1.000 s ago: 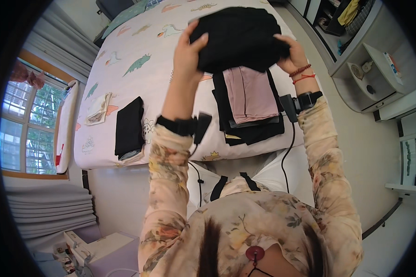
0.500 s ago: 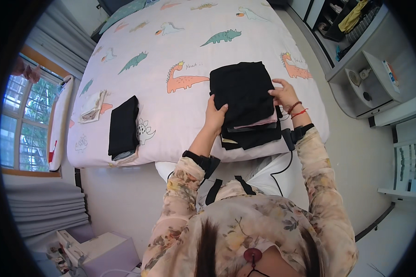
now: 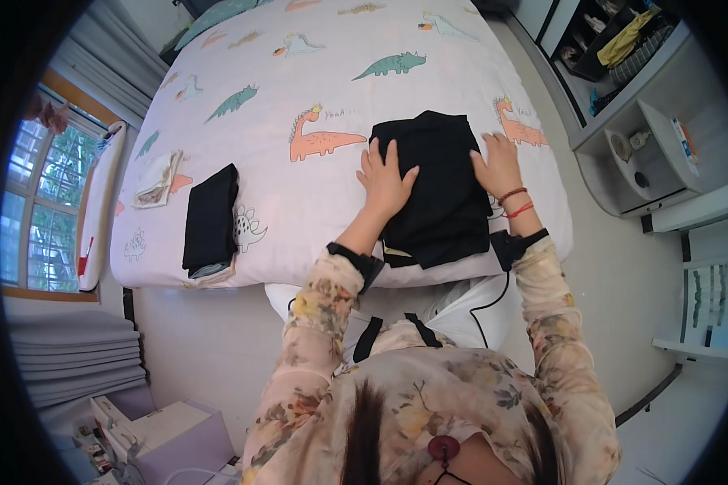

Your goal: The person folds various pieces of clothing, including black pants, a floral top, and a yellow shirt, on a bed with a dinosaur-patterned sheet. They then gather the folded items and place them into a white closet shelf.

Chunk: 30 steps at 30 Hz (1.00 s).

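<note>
A stack of folded clothes lies on the bed near its front edge, topped by a black folded garment. A bit of pale yellow cloth peeks out at the stack's lower left corner. My left hand rests with spread fingers on the left edge of the black garment. Along the right edge, my right hand is open too, its thumb touching the cloth and its fingers stretched forward. Neither hand grips anything.
Further left on the bed is a second pile with a black folded garment over lighter cloth. Beyond it lies a folded cream cloth. A dinosaur-print sheet covers the bed. Grey shelves stand at the right, a lilac cabinet lower left.
The top black garment has come down flat over the stack, hiding the pink and grey layers. My left hand has moved up and spread its fingers; my right hand's fingers have straightened.
</note>
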{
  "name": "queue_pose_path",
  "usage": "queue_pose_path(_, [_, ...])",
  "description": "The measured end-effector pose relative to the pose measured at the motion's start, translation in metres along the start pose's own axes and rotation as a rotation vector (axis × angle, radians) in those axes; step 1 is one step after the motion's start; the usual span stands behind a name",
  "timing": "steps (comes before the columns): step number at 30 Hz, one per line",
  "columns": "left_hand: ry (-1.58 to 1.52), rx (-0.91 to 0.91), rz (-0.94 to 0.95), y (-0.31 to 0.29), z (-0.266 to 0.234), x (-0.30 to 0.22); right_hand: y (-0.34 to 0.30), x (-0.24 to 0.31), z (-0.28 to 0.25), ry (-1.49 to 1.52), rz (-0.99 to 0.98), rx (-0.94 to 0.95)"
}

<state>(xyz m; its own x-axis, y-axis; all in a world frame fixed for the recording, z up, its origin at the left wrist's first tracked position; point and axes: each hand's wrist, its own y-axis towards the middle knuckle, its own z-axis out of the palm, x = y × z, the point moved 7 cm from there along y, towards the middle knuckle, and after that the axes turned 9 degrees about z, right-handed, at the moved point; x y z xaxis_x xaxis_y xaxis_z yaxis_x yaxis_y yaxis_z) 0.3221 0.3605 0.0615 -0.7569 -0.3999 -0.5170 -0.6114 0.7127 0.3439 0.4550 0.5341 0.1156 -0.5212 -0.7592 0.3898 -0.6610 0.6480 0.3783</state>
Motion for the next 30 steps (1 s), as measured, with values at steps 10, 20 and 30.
queue_pose_path(10, [0.235,0.393,0.235,0.048,0.09,-0.012,-0.039,0.003,0.112,-0.348,-0.032,0.283])
queue_pose_path(20, [-0.158,-0.126,0.084,-0.002,-0.01,0.135,-0.034,0.007,0.112,-0.465,-0.088,0.273])
queue_pose_path(30, [0.161,-0.669,-1.055,-0.331,-0.29,0.492,-0.031,0.003,0.126,-0.514,-0.099,0.291])
